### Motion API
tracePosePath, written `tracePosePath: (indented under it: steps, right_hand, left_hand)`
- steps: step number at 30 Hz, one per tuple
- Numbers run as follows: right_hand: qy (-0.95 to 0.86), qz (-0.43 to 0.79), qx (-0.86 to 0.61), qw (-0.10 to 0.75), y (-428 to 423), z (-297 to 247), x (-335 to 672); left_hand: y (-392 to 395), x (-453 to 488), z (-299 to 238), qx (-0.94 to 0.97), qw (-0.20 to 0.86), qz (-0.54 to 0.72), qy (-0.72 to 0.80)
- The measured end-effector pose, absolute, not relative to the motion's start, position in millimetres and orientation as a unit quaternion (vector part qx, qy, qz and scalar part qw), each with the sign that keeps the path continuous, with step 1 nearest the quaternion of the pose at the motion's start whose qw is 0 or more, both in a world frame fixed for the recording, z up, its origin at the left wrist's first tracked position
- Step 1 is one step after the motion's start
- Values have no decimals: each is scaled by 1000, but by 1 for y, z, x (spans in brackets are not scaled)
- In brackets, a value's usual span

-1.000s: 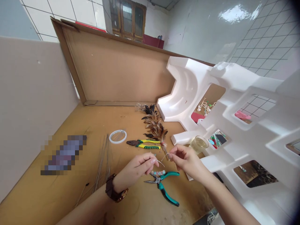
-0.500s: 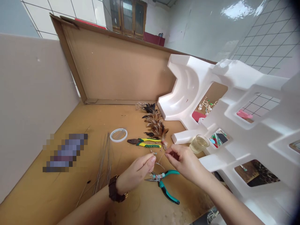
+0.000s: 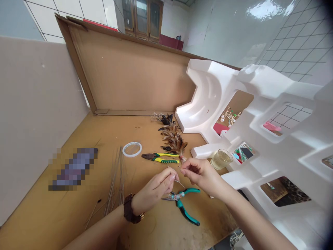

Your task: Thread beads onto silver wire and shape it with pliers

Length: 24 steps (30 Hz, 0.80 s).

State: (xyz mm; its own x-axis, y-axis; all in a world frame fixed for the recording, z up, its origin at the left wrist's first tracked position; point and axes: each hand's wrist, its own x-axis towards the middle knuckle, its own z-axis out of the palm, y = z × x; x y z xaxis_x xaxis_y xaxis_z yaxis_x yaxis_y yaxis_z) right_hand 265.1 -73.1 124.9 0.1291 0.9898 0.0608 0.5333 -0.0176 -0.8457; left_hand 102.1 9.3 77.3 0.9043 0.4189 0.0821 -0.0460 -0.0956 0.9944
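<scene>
My left hand (image 3: 156, 189) pinches a thin bent wire (image 3: 179, 183) above the cardboard work surface (image 3: 104, 139). My right hand (image 3: 200, 173) is pinched too, fingertips close to the wire's other end and to the bound tip of a bunch of brown feathers (image 3: 173, 137). Just under my hands lie teal-handled pliers (image 3: 186, 208) with several small beads (image 3: 174, 197) beside their jaws. Yellow-and-green pliers (image 3: 160, 158) lie a little farther off.
A white ring-shaped spool (image 3: 132, 149) and a bundle of thin straight wires (image 3: 116, 180) lie to the left. A small glass cup (image 3: 221, 159) stands at the foot of a big white foam block (image 3: 273, 139) on the right. An upright cardboard panel (image 3: 130, 73) closes the back.
My hands have drawn closer together and shifted slightly away from me. The right hand's fingertips now sit by the feather bunch's tip.
</scene>
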Motion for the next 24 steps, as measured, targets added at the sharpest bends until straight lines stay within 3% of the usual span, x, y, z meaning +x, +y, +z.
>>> tracePosePath:
  steps: [14,24]
  right_hand:
    - [-454,451,-610,468,-78,111,274]
    - [-459,491,-580,461,-90,85,250]
  left_hand:
    - [14,101,78,629,734,189,169]
    - [19,102,71,569,763,267,149]
